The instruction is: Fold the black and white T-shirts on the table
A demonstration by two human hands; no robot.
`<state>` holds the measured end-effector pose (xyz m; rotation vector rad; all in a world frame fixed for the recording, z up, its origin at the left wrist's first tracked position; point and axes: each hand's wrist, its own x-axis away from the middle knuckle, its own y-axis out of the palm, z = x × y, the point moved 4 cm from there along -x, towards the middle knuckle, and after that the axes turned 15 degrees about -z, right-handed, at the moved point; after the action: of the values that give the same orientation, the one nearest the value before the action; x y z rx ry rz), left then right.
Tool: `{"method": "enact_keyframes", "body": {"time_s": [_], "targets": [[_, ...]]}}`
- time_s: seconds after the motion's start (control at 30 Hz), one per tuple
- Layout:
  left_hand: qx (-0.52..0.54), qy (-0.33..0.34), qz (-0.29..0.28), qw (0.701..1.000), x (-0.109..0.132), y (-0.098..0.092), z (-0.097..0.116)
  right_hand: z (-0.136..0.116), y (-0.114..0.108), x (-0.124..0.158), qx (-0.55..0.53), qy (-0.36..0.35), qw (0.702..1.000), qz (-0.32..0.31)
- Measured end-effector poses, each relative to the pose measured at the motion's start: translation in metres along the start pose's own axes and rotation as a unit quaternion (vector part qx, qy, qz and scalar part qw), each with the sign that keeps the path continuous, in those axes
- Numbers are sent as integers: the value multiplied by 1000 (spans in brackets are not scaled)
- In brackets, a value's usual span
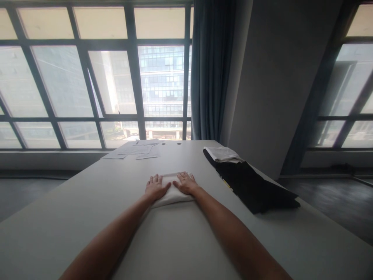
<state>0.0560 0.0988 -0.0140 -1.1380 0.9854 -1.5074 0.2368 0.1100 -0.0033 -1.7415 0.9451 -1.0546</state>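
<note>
Folded white cloth [174, 197], shown lying flat on the pale counter [180, 245] at mid-width, directly ahead of us and well clear of every edge. We see the left hand [155, 187] and the right hand [186, 183] resting palm-down on its top face, side by side, thumbs almost meeting over the middle. Both hands lie spread and flat, fingers extended toward the window [87, 81]; neither is closed around anything.

We judge the cloth to be light, soft and limp. Its near edge bulges into a rounded roll rather than a crisp crease, which suggests several layers stacked loosely. Such a bundle has no stiffness of its own, so lifted by one corner it would likely sag and let the layers fall open. It is not fragile, and its weave should grip the skin well, though the smooth counter beneath probably lets the whole bundle slide under a sideways push. We consider the best hold to be at the two short ends, fingers slipped beneath and thumbs on top, pinching all layers together, or one flat palm under the centre.

To the right, well apart, a black garment [256, 188] lies along the counter's edge with a second folded white cloth [223, 154] on its far end. Loose papers [136, 150] sit at the far end near the window, and a dark curtain [208, 70] hangs behind.
</note>
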Motion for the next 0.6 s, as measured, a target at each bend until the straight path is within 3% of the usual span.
{"method": "enact_keyframes", "body": {"time_s": [0.17, 0.27, 0.33, 0.4, 0.5, 0.6], "targets": [[11, 22, -7, 1000, -3, -1, -5, 14, 0, -2, -56, 70, 996, 3], [14, 41, 25, 999, -2, -7, -15, 19, -6, 4, -60, 127, 989, 53], [18, 6, 51, 999, -1, -12, -25, 22, -11, 12, -52, 182, 978, 88], [24, -25, 56, 998, -2, -14, -34, 26, -15, 19, -43, 213, 972, 84], [55, 11, 67, 996, -9, -18, -36, 28, -18, 24, -36, 196, 977, 72], [121, 35, 104, 987, -18, -25, -35, 29, -19, 27, -28, 166, 980, 110]]}}
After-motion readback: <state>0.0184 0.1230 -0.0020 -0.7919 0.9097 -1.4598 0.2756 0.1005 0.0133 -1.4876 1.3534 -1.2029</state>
